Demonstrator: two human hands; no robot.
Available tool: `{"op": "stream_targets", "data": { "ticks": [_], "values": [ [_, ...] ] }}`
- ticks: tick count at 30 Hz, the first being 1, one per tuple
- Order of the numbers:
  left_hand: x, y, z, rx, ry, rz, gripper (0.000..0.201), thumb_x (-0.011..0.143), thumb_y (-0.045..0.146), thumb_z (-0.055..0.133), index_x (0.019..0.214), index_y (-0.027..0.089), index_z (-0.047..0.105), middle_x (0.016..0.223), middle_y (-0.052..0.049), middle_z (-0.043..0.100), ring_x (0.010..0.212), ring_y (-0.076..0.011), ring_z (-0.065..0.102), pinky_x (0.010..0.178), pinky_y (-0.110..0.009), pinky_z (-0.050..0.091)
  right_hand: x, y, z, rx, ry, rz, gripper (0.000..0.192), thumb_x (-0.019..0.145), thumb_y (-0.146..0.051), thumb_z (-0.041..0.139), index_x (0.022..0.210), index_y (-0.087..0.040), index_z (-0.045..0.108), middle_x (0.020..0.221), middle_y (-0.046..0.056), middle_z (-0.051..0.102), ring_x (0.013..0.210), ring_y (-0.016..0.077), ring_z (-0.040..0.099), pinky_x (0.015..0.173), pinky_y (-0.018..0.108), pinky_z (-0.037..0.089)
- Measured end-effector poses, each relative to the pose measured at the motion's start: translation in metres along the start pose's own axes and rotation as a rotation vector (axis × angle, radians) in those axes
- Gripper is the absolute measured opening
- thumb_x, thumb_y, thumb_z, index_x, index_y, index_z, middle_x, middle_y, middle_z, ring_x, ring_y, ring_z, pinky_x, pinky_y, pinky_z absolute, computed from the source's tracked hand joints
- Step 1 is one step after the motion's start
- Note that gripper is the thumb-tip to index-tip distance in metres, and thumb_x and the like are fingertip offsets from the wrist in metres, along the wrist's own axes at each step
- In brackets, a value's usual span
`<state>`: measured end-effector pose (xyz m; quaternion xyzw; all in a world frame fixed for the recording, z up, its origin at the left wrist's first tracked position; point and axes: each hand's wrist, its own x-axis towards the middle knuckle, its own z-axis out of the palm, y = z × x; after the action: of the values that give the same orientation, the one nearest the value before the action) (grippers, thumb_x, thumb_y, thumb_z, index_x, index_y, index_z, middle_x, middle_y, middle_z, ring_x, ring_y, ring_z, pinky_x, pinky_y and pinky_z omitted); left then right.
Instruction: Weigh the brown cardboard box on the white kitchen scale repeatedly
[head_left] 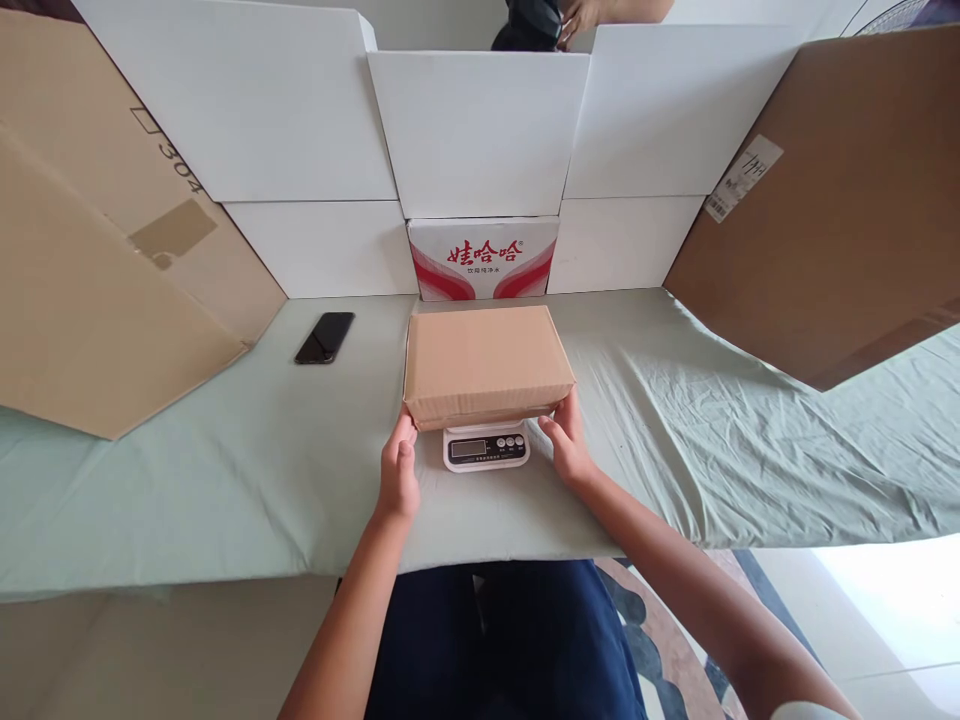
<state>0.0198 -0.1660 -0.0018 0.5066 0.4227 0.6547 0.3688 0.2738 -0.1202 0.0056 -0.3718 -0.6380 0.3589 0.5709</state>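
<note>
A closed brown cardboard box (487, 355) sits over a white digital scale (486, 448), hiding the scale's weighing plate. Whether the box rests on the plate or is held just above it, I cannot tell. The scale's display and round buttons face me. My left hand (400, 470) grips the box at its near left corner, fingers against the side and partly hidden. On the near right corner, my right hand (568, 438) holds the box the same way, its thumb pointing inward near the scale.
A black phone (325, 338) lies on the pale green cloth (225, 480) to the left. Large cardboard panels (840, 210) stand at both sides. White boxes (480, 130) and a red-and-white carton (484, 258) wall off the back. Beyond them shows another person's hand (577, 20).
</note>
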Motion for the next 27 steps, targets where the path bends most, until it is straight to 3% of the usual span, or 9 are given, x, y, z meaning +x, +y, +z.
{"op": "stream_targets", "data": {
  "ticks": [7,18,23,27],
  "values": [
    [0.001,0.0,0.0,0.002,-0.02,-0.023,0.078,0.096,0.071,0.042,0.155,0.022,0.048,0.163,-0.013,0.048,0.157,-0.0317,0.035,0.129,-0.046,0.031,0.004,-0.003,0.002,-0.029,0.027,-0.007,0.077,0.092,-0.057,0.057,0.16,-0.035,0.029,0.156,0.007,0.05,0.148,0.0345,0.043,0.125,0.059,0.036],
    [0.008,0.001,-0.001,-0.001,-0.048,-0.016,0.075,0.096,0.071,0.043,0.155,0.025,0.049,0.162,-0.013,0.051,0.155,-0.0317,0.039,0.126,-0.046,0.035,0.006,-0.006,0.003,-0.013,0.035,0.011,0.078,0.09,-0.059,0.059,0.16,-0.037,0.03,0.166,0.004,0.039,0.144,0.0345,0.044,0.125,0.06,0.034],
    [0.009,-0.001,-0.002,0.026,-0.047,-0.03,0.081,0.095,0.073,0.042,0.156,0.022,0.046,0.164,-0.014,0.047,0.158,-0.032,0.033,0.129,-0.046,0.03,0.005,-0.005,0.006,0.005,0.029,0.006,0.075,0.091,-0.057,0.059,0.158,-0.037,0.033,0.167,0.003,0.038,0.152,0.0332,0.037,0.128,0.056,0.031],
    [0.008,0.005,-0.005,0.008,0.032,0.046,0.081,0.093,0.073,0.045,0.158,0.025,0.044,0.17,-0.01,0.038,0.16,-0.0305,0.028,0.13,-0.044,0.027,0.012,0.0,-0.003,0.12,0.16,0.039,0.073,0.09,-0.059,0.056,0.156,-0.038,0.033,0.169,0.003,0.037,0.158,0.0332,0.032,0.129,0.06,0.025]
  ]
}}
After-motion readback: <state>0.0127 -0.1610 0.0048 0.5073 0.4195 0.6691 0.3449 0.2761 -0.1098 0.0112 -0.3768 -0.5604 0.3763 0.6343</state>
